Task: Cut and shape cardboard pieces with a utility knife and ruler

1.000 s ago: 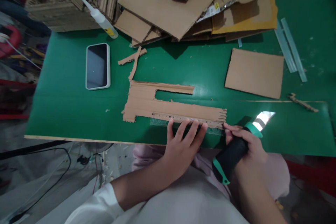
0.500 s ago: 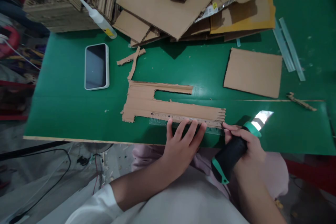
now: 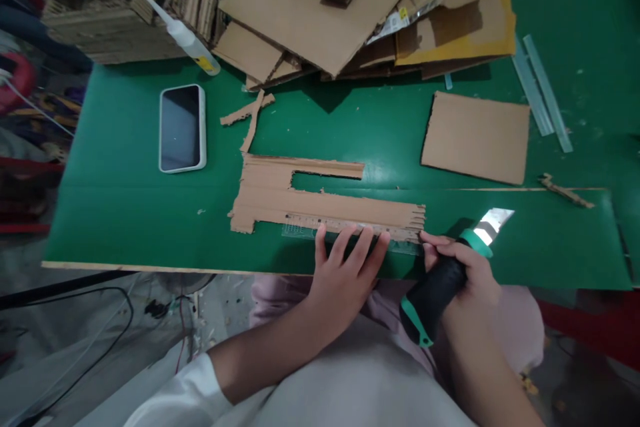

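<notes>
View shifted, right hand [image 3: 477,283] gripping knife [image 3: 443,283]

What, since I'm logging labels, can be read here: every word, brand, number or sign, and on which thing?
No text is legible.
Transparent ruler: scale markings, too small to read.
Squeeze bottle: yellow label, too blurred.
White-and-yellow label by the cardboard sheets: too small.

Left grip [image 3: 344,277] rests on ruler [image 3: 300,225]; right grip [image 3: 475,275] holds a knife [image 3: 434,299].
</notes>
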`<move>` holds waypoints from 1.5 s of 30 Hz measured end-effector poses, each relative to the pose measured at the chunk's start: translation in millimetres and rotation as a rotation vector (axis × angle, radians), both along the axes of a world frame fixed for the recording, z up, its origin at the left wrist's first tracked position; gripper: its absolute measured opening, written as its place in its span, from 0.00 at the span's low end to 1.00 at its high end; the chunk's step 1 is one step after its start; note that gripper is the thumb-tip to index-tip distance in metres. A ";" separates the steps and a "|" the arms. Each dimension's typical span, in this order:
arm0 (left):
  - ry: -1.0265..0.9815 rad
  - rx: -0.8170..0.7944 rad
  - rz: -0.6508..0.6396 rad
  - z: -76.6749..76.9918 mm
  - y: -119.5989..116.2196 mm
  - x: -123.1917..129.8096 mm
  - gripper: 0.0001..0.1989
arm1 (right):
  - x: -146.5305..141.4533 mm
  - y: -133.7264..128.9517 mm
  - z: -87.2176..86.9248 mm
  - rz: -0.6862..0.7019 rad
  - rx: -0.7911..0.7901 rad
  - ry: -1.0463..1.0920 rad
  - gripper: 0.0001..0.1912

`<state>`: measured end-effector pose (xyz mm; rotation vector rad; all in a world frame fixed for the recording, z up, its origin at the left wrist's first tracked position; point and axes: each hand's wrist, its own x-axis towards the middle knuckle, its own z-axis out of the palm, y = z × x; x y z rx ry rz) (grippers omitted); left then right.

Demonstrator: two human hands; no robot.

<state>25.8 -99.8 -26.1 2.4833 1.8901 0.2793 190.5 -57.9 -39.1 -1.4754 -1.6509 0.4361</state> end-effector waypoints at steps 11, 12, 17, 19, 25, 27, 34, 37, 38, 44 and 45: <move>-0.039 0.003 0.008 -2.1 -0.1 0.4 0.25 | 3.0 -0.4 -2.5 0.010 0.047 -0.061 0.07; -0.038 0.004 0.008 -2.2 -0.1 0.4 0.24 | 2.9 -0.4 -2.4 0.011 0.041 -0.062 0.07; -0.035 0.009 0.006 -2.1 -0.1 0.3 0.24 | 3.2 0.0 -5.8 -0.005 0.086 -0.024 0.05; -0.039 0.008 0.005 -2.1 -0.1 0.2 0.24 | 4.2 0.3 -7.9 0.011 0.099 -0.029 0.05; -0.044 0.012 0.004 -2.1 0.3 0.2 0.24 | 5.4 1.6 -9.5 0.037 0.098 -0.016 0.06; -0.047 0.014 0.004 -2.1 0.4 0.3 0.24 | 5.0 1.6 -8.3 0.037 0.100 -0.006 0.06; -0.057 0.024 0.006 -2.7 0.1 -0.1 0.24 | 6.3 1.3 -8.4 0.025 0.069 -0.042 0.07; -0.062 0.020 0.006 -2.6 0.2 -0.5 0.24 | 7.2 2.3 -12.6 0.024 0.109 -0.031 0.06; -0.064 0.018 0.007 -2.5 0.3 -0.6 0.24 | 7.2 2.4 -13.2 0.028 0.119 -0.030 0.06; -0.071 0.012 0.005 -2.5 0.5 -0.3 0.25 | 4.3 -0.6 -6.8 0.014 0.041 -0.045 0.06; -0.073 0.013 0.005 -2.7 0.5 -0.2 0.25 | 3.8 -1.1 -5.3 0.017 0.041 -0.039 0.07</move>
